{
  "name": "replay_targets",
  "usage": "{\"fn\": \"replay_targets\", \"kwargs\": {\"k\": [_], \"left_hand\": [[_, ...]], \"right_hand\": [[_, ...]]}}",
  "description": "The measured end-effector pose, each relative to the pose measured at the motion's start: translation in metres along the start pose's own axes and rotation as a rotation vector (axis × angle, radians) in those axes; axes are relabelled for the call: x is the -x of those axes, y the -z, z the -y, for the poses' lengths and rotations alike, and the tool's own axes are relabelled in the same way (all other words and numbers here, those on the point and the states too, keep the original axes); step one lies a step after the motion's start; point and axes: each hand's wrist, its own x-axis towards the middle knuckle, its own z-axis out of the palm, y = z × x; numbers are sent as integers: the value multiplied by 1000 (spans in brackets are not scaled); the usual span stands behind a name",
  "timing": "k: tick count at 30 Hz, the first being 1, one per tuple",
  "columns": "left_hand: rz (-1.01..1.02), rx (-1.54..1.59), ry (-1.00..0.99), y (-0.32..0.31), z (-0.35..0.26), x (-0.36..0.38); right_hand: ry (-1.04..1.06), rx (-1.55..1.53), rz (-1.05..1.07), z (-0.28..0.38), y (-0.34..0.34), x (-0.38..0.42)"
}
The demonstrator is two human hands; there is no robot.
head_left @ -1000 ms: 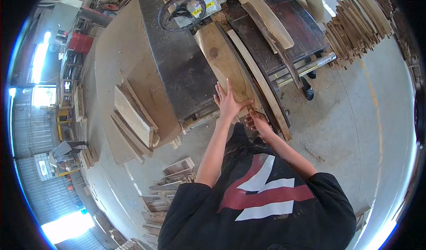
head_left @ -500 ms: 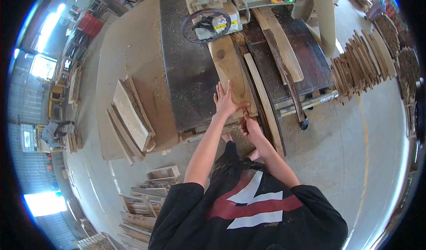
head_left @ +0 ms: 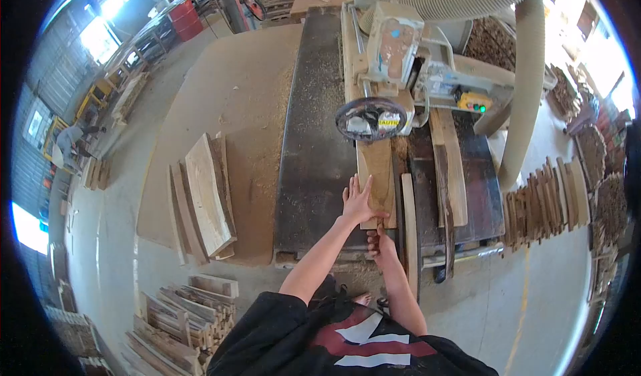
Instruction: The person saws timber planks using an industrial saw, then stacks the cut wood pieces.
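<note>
A flat wooden board (head_left: pixel 379 175) lies lengthwise on the dark metal machine table (head_left: pixel 314 155), its far end hidden under the machine head. My left hand (head_left: pixel 358 206) rests palm down on the board's near part, fingers spread forward and thumb out to the right. Behind it, my right hand (head_left: pixel 382 244) is at the near end of the board, thumb and forefinger against the end and the other fingers curled. Just ahead of the board stands the machine's black handwheel (head_left: pixel 370 119). A narrow wooden strip (head_left: pixel 408 209) lies right of the board.
Two longer offcuts (head_left: pixel 449 169) lie on the table's right side, near a yellow switch box (head_left: pixel 474 102). A thick dust hose (head_left: pixel 527 89) hangs at right. Boards (head_left: pixel 207 196) rest on the sawdust-covered panel at left. Stacked wood (head_left: pixel 177 326) sits lower left. A person (head_left: pixel 70 139) is far left.
My view has tilted up, showing more of the machine. The board has slid farther forward under the machine head, with both my hands moving along with it.
</note>
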Motion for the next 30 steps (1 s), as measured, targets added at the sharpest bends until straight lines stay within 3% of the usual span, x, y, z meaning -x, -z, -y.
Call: {"fn": "replay_targets", "kwargs": {"k": [3,9,15,19,22,24,27,29,30], "left_hand": [[3,10,-9,3,1,-7],[-33,59,-24,-7,4,-4],[-3,81,-54,27,4,-10],[-21,197,-62,30,16,-45],[-39,295,-40,35,39,-66],[-192,815,-177,61,65,-63],[-803,517,-210,176,133,32],[-1191,293,-6,218,198,93],[-1276,275,94,232,236,127]], "right_hand": [[-59,-35,-42,5,-4,-1],[76,-154,-59,-2,-12,-10],[88,-176,-85,2,-14,-29],[13,-344,136,36,-13,-59],[-6,-337,113,61,-30,-76],[113,-251,116,75,-41,-81],[177,-181,2,96,-60,-101],[152,-166,5,114,-56,-130],[140,-157,-21,123,-63,-136]]}}
